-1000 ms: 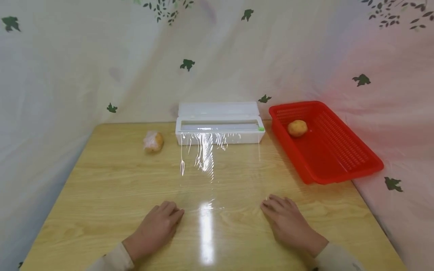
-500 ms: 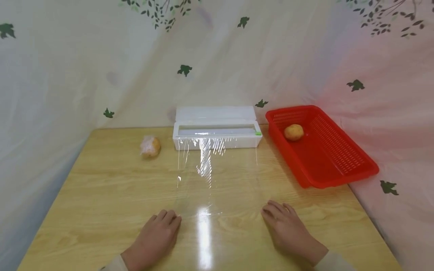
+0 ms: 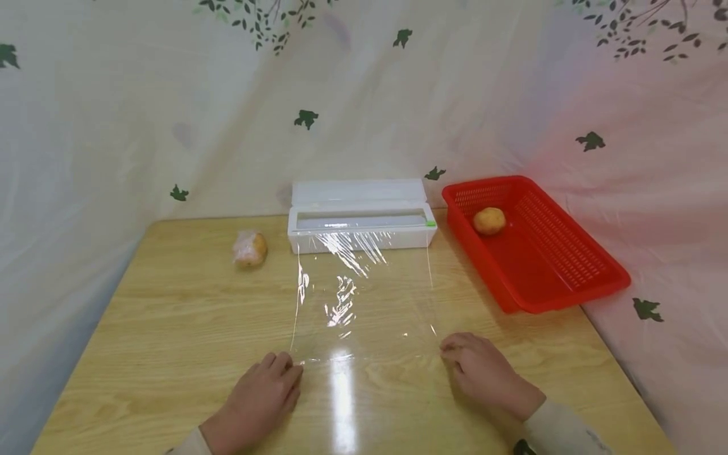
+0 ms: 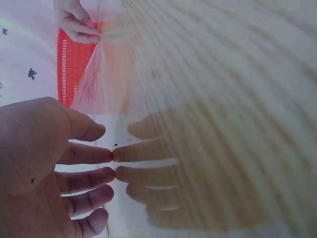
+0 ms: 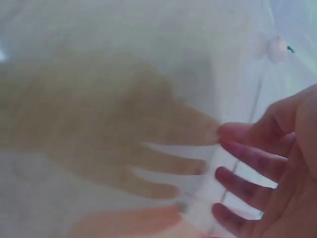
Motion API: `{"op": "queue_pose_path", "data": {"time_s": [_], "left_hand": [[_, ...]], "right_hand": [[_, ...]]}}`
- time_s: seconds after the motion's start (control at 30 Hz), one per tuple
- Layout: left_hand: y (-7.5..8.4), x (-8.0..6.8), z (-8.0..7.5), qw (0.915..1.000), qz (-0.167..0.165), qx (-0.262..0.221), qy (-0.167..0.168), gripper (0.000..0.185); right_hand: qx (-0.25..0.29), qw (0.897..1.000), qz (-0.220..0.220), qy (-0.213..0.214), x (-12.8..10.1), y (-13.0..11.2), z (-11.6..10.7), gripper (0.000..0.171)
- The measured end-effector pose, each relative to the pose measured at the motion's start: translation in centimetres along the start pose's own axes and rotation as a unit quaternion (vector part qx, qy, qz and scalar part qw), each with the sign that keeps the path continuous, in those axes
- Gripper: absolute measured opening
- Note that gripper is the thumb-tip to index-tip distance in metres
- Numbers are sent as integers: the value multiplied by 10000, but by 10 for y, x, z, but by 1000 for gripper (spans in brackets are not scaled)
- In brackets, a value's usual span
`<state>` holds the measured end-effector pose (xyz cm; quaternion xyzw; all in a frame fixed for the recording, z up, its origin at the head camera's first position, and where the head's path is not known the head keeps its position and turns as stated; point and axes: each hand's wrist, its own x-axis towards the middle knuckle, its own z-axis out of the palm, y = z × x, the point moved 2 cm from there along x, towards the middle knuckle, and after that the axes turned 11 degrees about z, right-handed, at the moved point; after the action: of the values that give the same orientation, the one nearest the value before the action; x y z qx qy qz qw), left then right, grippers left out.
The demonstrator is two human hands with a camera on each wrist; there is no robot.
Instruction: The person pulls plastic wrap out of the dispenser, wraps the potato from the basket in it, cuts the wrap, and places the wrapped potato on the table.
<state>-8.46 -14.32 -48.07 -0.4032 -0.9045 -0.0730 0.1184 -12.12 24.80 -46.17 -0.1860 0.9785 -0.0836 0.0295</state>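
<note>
table: near edge cropped | film: faint | right hand: pinches it

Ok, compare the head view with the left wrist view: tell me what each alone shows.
Only the head view shows the film-wrapped potato on the table and the bare potato inside the red basket.

Only the left wrist view shows the palm side of the left hand, with its dark reflection.

Both show the red basket, the table, the clear film, the leaf-print cloth, the left hand and the right hand.
</note>
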Motion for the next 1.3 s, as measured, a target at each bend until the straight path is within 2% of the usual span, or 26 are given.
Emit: {"op": "queue_pose_path", "data": {"time_s": [0.1,0.2,0.3,0.4,0.53,0.67,0.8,0.87,0.97,1.13,1.3], "left_hand": [[0,0,-1,9999,-75,-89,-108,24],[-1,1,-2,9998,-89,-115,-164,21],[-1,1,-3,9997,-80,-100,-186,17],[-1,2,-5,9996,-107,-107,-227,14],[-2,4,-8,9992,-191,-150,-320,13],[-2,5,-8,9987,-312,-146,-379,15],[-1,7,-8,9988,-382,-146,-254,18],[0,9,-8,9991,-378,-146,-135,19],[1,12,-6,9992,-369,-143,-14,21],[1,16,-2,9993,-356,-130,9,20],[-1,15,3,9988,-432,-192,-104,18]], "right_hand": [[-112,9998,77,-155,10,4,-15,15],[-184,9993,152,-276,22,12,-38,16],[-221,9987,365,-273,38,22,-72,12],[-114,9957,863,-312,56,33,-114,21],[-67,9885,1391,-592,89,59,-166,33],[-385,9816,1681,-823,125,95,-197,39],[-540,9805,1690,-841,153,127,-206,37],[-564,9820,1593,-844,161,138,-207,37],[-432,9801,1673,-975,167,150,-203,35],[109,9709,2110,-1125,170,167,-186,41],[430,9662,2322,-1036,175,182,-160,48]]}}
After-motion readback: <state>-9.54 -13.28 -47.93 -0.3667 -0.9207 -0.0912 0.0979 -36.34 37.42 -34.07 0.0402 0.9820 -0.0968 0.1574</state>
